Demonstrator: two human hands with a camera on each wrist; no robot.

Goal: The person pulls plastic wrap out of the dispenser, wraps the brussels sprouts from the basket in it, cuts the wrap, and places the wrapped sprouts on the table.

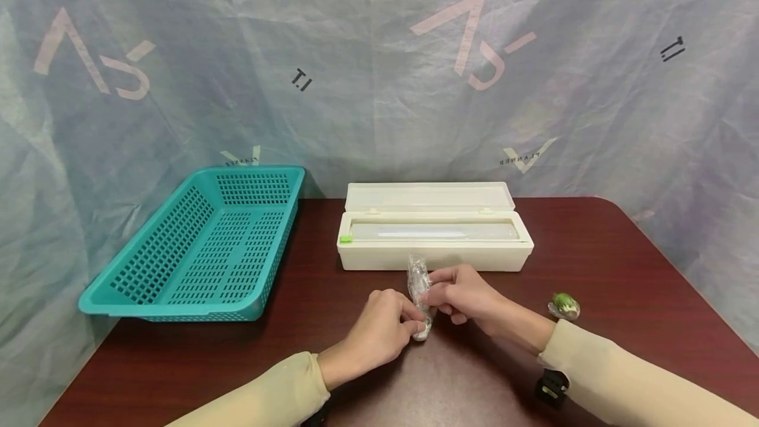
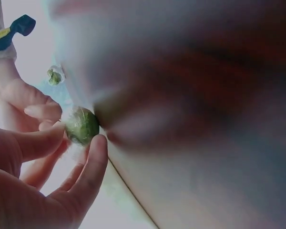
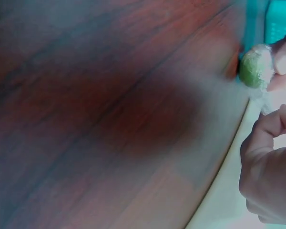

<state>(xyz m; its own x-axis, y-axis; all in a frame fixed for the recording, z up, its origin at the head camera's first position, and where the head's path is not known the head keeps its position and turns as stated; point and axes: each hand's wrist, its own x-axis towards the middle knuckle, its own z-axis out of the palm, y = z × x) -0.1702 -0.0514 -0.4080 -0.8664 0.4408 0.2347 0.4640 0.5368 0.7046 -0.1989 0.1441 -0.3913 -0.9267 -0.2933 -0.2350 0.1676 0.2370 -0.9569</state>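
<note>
A small round green eggplant (image 2: 85,128) in clear cling film is held between the thumb and fingers of my left hand (image 1: 379,327). In the head view it is mostly hidden by those fingers, and the film (image 1: 418,275) stretches away from it as a crumpled strip. My right hand (image 1: 465,295) pinches this strip at its right side, fingers curled, just beyond the left fingertips. The right wrist view shows the eggplant's smooth green skin (image 3: 251,69) with bunched film toward the hands. Another film-wrapped green eggplant (image 1: 566,306) lies on the table near my right forearm.
A white cling film dispenser (image 1: 435,257), lid raised, stands just beyond my hands, with a green slider (image 1: 346,239) at its left end. To the left sits a teal perforated basket (image 1: 261,305). A printed grey sheet (image 1: 367,117) hangs behind the dark red table (image 1: 593,242).
</note>
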